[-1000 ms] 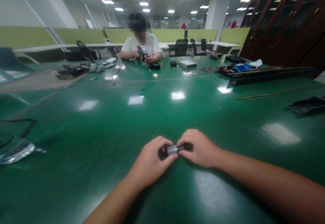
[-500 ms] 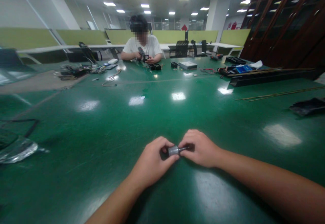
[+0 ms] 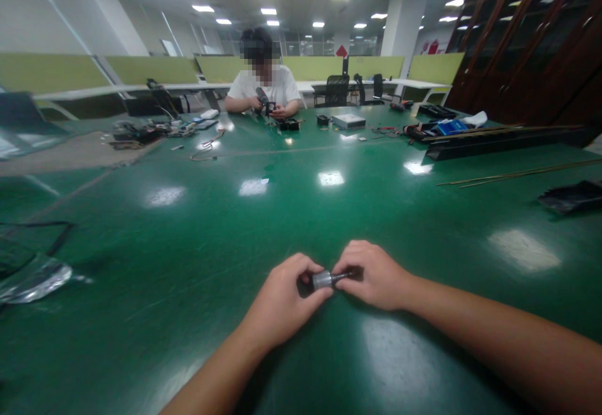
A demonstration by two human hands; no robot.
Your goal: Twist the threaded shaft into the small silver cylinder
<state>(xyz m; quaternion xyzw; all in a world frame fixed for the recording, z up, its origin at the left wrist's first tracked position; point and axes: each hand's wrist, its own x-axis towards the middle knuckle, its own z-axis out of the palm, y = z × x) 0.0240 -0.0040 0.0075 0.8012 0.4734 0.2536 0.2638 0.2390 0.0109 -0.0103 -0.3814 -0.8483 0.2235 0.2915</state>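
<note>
Both of my hands meet low over the green table [image 3: 197, 233], near its front edge. My left hand [image 3: 282, 302] is closed round the silver end of a small metal cylinder [image 3: 322, 279]. My right hand [image 3: 376, 276] pinches a thin dark part [image 3: 344, 274] that sticks out of the cylinder's right end. The fingers hide most of both pieces.
Across the table a person in a white shirt [image 3: 263, 86] handles a dark device. Cables and small parts [image 3: 150, 131] lie at the far left, a grey box [image 3: 348, 120] and long black rails [image 3: 498, 141] at the far right. A clear plastic bag [image 3: 32, 274] lies at the left edge.
My hands and the cylinder stay almost still. The view has shifted very slightly.
</note>
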